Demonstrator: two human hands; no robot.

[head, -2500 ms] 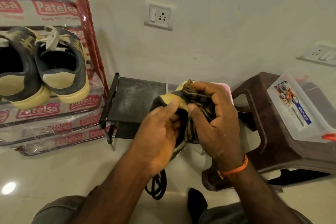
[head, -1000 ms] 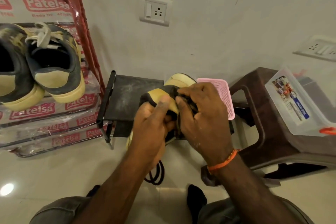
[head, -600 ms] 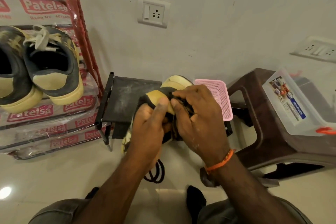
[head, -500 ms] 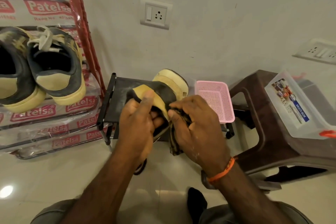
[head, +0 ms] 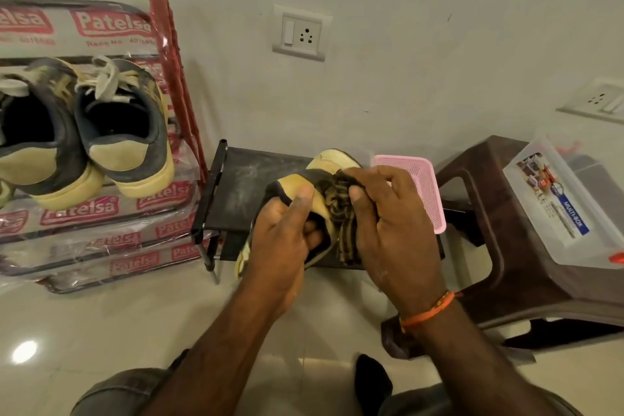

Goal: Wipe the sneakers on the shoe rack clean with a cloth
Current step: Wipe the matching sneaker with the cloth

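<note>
Knees in grey trousers [head: 128,392] fill the near edge of the view, above a pale glossy tiled floor [head: 84,321]. Two bare forearms reach forward from there, the right one wearing an orange thread band [head: 427,309] at the wrist. The left hand [head: 283,240] grips a dark grey and cream sneaker [head: 304,186] by its heel end, thumb pressed on the cream heel patch and fingers curled inside the opening. The right hand [head: 388,226] grips a bunched brown and black checked cloth [head: 339,213] and presses it against the sneaker's right side, just beside the left thumb. The sneaker is held in the air in front of a low black shelf [head: 236,186], with its toe pointing away. To wipe well, the left hand should probably hold the shoe steady and turn it a little at a time, while the cloth runs in firm strokes along the sole edge and upper, so no side is missed. A pink mesh basket [head: 427,192] sits just behind the right hand. To the right stands a brown plastic stool [head: 499,246] carrying a clear plastic box [head: 560,209]. To the far left, a red-framed shoe rack [head: 175,84] wrapped in printed plastic holds two more sneakers [head: 125,132], heels toward the viewer, apparently still waiting. A wall socket [head: 302,32] is mounted on the far wall.
</note>
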